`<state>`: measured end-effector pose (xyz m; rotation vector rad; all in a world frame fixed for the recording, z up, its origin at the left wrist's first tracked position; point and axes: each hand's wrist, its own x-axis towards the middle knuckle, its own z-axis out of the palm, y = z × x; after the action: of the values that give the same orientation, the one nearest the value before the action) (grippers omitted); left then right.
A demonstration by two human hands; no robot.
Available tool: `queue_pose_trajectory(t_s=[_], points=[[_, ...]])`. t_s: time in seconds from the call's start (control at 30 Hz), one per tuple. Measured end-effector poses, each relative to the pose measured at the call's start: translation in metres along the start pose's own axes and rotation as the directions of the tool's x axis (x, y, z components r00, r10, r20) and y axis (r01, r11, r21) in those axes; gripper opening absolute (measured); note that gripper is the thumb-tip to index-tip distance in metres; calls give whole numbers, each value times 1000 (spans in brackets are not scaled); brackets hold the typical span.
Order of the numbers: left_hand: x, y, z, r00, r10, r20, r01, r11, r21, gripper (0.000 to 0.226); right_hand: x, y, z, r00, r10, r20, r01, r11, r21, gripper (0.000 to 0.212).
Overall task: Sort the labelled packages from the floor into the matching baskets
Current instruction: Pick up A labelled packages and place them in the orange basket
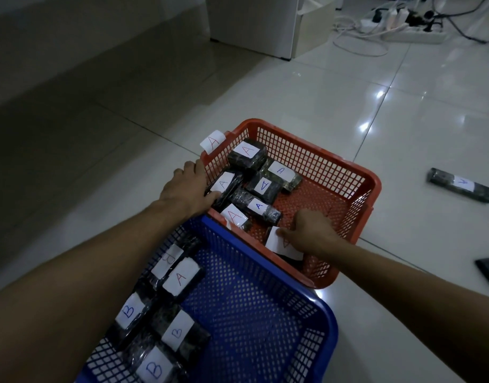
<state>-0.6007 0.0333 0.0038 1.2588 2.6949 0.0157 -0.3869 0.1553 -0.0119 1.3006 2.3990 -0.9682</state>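
Blue basket (307, 335) nearest; right hand (311, 230) on pkg (282, 244).

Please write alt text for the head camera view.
Two bare hands reach into a red plastic mesh basket tagged A: the left hand touches an A-labelled dark wrapped package, the right hand another. Nearer, a blue plastic mesh basket holds B packages.

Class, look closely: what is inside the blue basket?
The blue basket holds dark wrapped packages: four labelled B and one labelled A. The left forearm covers the basket's left edge, so anything beneath it is hidden.
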Motion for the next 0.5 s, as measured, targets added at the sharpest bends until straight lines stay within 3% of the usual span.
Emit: queue_pose_trajectory(t_s=[0.17, 0.33, 0.43, 0.5], points=[[-1, 5, 2, 1000, -1, -6, 1, 1000, -26, 91, 3, 6, 2, 999, 3, -54, 1, 998, 65, 29], [-2, 16, 6, 1000, -5, -5, 5, 999, -52, 93, 11, -3, 0, 999, -45, -8, 45, 999, 11, 23], [0, 17, 5, 1000, -29, -11, 29, 998, -61, 93, 10, 1, 1, 999, -49, -19, 49, 998, 32, 32], [1, 16, 4, 999, -40, -21, 39, 998, -58, 93, 7, 7, 0, 998, -52, -41, 56, 993, 103, 50]])
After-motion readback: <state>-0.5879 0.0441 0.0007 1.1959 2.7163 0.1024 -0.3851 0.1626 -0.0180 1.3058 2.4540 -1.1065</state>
